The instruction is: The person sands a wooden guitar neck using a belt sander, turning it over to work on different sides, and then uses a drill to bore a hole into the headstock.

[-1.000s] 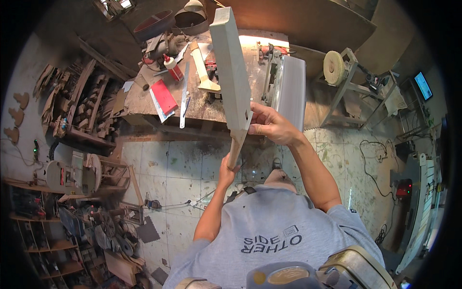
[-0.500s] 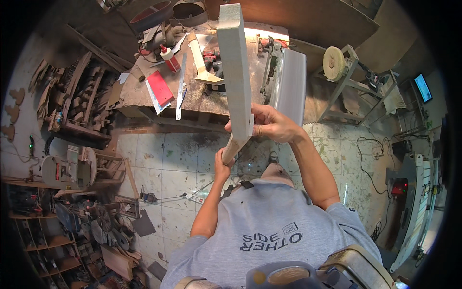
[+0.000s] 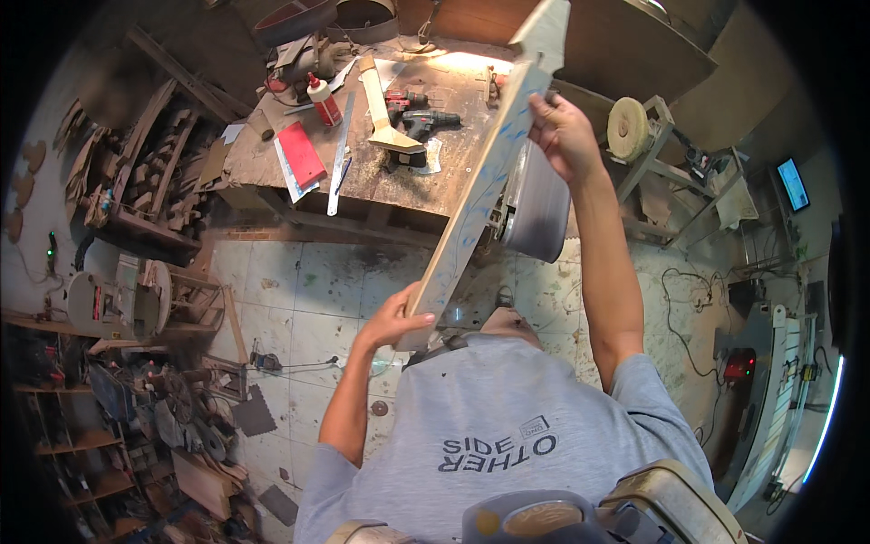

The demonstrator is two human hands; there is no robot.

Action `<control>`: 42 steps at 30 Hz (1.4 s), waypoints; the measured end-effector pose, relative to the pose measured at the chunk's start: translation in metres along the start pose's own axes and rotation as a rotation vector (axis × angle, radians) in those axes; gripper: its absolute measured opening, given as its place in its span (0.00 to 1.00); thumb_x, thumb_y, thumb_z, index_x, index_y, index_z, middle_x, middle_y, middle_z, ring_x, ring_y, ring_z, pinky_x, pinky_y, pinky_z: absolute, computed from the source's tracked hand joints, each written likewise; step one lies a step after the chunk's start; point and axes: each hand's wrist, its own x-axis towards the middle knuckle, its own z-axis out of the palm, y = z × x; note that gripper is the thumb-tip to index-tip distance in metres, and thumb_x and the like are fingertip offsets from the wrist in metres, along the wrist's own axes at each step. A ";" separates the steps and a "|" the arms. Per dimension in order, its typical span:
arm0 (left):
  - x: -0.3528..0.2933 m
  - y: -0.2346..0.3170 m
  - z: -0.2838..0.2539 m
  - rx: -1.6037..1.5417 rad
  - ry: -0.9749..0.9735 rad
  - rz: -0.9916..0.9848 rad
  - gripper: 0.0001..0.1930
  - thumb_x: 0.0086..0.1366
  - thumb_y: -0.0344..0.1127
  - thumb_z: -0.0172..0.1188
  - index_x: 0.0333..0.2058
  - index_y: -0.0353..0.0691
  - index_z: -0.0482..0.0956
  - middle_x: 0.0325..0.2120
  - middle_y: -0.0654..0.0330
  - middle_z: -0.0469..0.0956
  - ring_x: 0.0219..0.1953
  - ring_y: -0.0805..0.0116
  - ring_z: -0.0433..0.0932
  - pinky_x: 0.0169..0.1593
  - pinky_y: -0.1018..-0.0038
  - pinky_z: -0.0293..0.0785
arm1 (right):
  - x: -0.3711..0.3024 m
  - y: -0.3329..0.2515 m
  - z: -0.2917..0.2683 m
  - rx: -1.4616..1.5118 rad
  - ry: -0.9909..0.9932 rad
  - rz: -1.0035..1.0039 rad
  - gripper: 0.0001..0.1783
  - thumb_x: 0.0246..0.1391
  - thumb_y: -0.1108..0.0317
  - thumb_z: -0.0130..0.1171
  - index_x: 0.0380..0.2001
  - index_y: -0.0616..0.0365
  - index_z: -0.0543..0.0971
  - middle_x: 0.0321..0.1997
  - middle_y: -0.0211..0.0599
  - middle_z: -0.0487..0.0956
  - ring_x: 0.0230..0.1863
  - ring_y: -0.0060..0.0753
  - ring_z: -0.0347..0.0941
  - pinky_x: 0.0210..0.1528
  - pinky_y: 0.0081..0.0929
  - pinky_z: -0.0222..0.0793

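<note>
A long pale wooden piece (image 3: pixel 485 195) slants across the middle, from near my body up over the workbench. Blue scribbled lines run along its broad face, and its far end widens into a shaped tip. My left hand (image 3: pixel 396 319) grips the near end, thumb across the face. Higher up, the fingers of my right hand (image 3: pixel 564 136) close on the right edge, below the widened tip. A bent pale wooden part (image 3: pixel 385 118) lies on the bench to the left, beside two cordless drills (image 3: pixel 430 120).
On the workbench (image 3: pixel 390 190) are a red-and-white glue bottle (image 3: pixel 323 102), a red pad (image 3: pixel 301 154) and a metal ruler (image 3: pixel 342 154). A grey belt sander (image 3: pixel 536 204) stands at the bench's right. Wood offcuts (image 3: pixel 159 163) fill a rack at left; cables (image 3: pixel 684 317) trail on the right.
The wooden piece has turned and tilted, its far end going right and its blue-marked face now showing. My right hand has moved up and right along it; my left has shifted slightly down and left.
</note>
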 end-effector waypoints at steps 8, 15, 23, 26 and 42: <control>-0.022 0.113 0.023 -0.322 -0.132 0.249 0.40 0.69 0.43 0.55 0.76 0.43 0.50 0.74 0.58 0.57 0.63 0.65 0.68 0.60 0.69 0.72 | 0.034 -0.031 -0.057 0.347 0.182 -0.127 0.22 0.74 0.67 0.42 0.60 0.75 0.69 0.58 0.62 0.76 0.60 0.54 0.75 0.68 0.50 0.71; -0.002 0.138 0.057 -0.249 -0.110 0.204 0.36 0.75 0.46 0.44 0.77 0.43 0.46 0.68 0.55 0.64 0.57 0.66 0.73 0.53 0.67 0.77 | 0.042 -0.046 -0.077 0.298 0.301 -0.169 0.24 0.74 0.66 0.36 0.60 0.79 0.67 0.59 0.69 0.75 0.55 0.60 0.77 0.64 0.50 0.75; 0.024 0.172 0.073 -0.380 -0.208 0.173 0.32 0.79 0.48 0.40 0.77 0.48 0.47 0.53 0.52 0.76 0.44 0.69 0.78 0.47 0.72 0.79 | 0.066 -0.058 -0.130 0.214 0.416 -0.167 0.25 0.75 0.63 0.32 0.60 0.76 0.66 0.56 0.71 0.75 0.54 0.62 0.77 0.59 0.53 0.78; 0.025 0.176 0.072 -0.398 -0.249 0.102 0.31 0.80 0.47 0.38 0.77 0.49 0.47 0.52 0.54 0.76 0.44 0.70 0.78 0.46 0.73 0.79 | 0.071 -0.056 -0.143 0.225 0.416 -0.144 0.25 0.75 0.64 0.31 0.59 0.77 0.65 0.54 0.73 0.75 0.52 0.64 0.78 0.58 0.53 0.79; 0.038 0.183 0.092 -0.063 -0.087 0.302 0.29 0.80 0.43 0.38 0.77 0.51 0.49 0.65 0.59 0.67 0.46 0.77 0.73 0.48 0.76 0.77 | 0.061 -0.053 -0.109 0.278 0.331 -0.097 0.32 0.76 0.47 0.34 0.55 0.71 0.67 0.47 0.62 0.78 0.46 0.57 0.80 0.50 0.51 0.83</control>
